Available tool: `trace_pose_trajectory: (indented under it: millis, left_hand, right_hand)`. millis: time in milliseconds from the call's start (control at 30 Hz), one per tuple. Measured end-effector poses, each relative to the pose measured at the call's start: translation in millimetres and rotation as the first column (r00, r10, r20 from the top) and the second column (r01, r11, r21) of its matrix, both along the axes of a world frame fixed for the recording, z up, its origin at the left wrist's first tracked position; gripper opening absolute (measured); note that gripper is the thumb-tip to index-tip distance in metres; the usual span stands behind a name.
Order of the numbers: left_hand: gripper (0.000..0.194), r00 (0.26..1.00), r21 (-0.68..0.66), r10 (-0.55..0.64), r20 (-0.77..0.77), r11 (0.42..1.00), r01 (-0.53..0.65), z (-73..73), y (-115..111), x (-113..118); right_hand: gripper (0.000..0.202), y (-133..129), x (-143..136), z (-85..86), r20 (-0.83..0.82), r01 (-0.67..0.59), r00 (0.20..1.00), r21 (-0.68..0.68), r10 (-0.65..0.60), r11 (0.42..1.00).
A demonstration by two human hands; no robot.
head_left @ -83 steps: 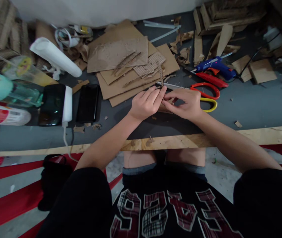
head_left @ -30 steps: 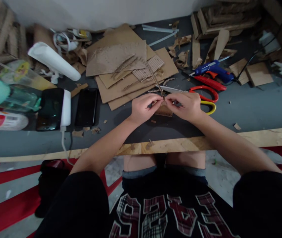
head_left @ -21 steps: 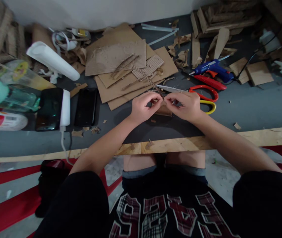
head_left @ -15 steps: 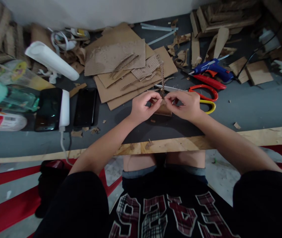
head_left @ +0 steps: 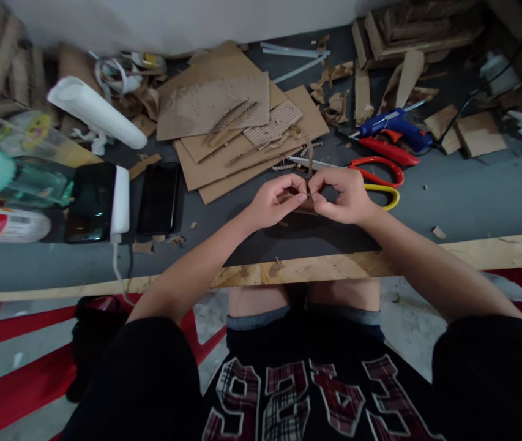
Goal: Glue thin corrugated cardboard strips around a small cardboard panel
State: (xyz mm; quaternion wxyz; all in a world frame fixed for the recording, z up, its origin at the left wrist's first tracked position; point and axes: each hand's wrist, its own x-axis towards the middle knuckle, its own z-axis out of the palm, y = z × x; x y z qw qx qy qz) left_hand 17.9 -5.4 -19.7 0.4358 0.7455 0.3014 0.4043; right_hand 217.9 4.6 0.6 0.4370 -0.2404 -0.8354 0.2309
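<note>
A thin strip of corrugated cardboard point(head_left: 310, 160) stands up between my fingertips, its near end pinched by both hands. My left hand point(head_left: 279, 199) closes thumb and forefinger on it from the left. From the right, my right hand point(head_left: 341, 195) pinches it too, and the fingertips of both hands almost meet. Just behind the right hand lie scissors point(head_left: 377, 168) with red and yellow handles, their blades pointing left. Below the fingers a small cardboard piece point(head_left: 304, 205) lies on the table, partly hidden by the hands.
Stacked cardboard sheets point(head_left: 215, 153) with cut strips lie behind my hands. A blue glue gun point(head_left: 396, 127) and a red-handled tool point(head_left: 389, 150) are at the right. Leftward are a black phone point(head_left: 158, 199), a power bank point(head_left: 90, 202) with cable, and a white roll point(head_left: 98, 113).
Both hands have shifted slightly; the left moved right and a little down. The pinched strip has moved right and leans differently, and the fingertips are closer together.
</note>
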Motion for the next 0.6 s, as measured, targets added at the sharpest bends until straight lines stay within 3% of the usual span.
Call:
trace_pose_trajectory:
  millis: [233, 433, 600]
  left_hand:
    - [0.038, 0.99, -0.222, -0.074, 0.121, 0.97, 0.099, 3.1, 2.9, -1.4]
    - [0.043, 0.976, -0.295, -0.073, 0.206, 0.946, 0.133, -2.8, 4.4, 0.0]
    - [0.047, 0.964, -0.332, -0.086, 0.251, 0.928, 0.169, -2.8, 4.2, 1.3]
  right_hand:
    - [0.021, -0.5, 1.7, 2.6, -0.015, -0.023, 1.0, -0.097, 0.022, 0.995]
    - [0.032, 1.7, 2.6, 2.3, -0.064, -0.115, 0.992, -0.176, 0.105, 0.978]
    - [0.035, 1.3, 1.5, 1.2, -0.196, -0.236, 0.963, -0.273, 0.186, 0.933]
